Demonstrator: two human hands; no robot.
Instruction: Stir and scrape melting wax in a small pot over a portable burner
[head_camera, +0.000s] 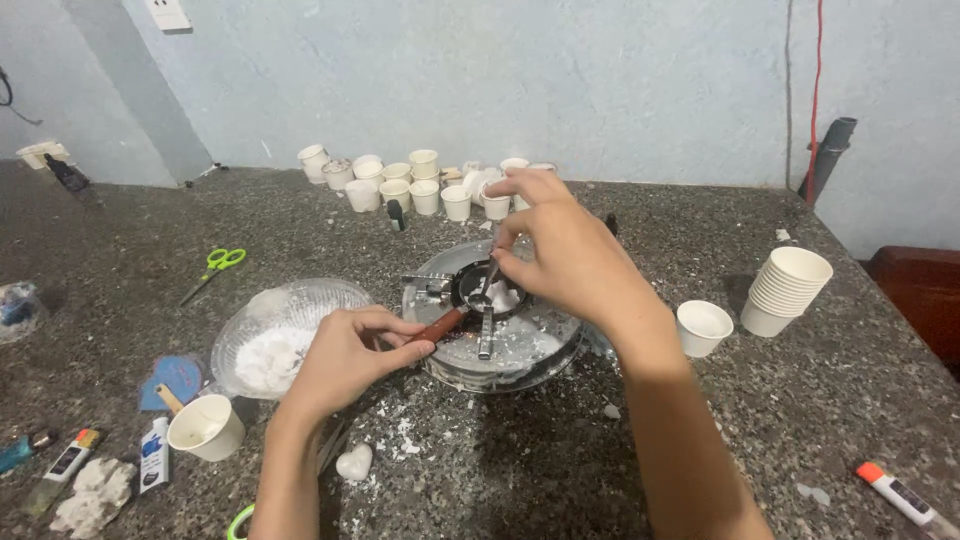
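A small black pan (470, 287) holding white melted stuff sits on a round metal burner (520, 345) in the middle of the stone counter. My left hand (350, 355) grips the pan's reddish-brown handle (440, 324) at the burner's left rim. My right hand (570, 250) reaches over the burner from the right and pinches a thin metal stirrer (489, 280) whose tip dips into the pan. White spatter covers the burner plate.
A clear bowl of white powder (275, 345) lies left of the burner. Several small white cups (410, 185) line the back wall. A stack of paper cups (790, 285) and a single cup (702, 327) stand right. Green scissors (215, 268), a cup (207, 428), a white heart shape (354, 463) and tubes lie around.
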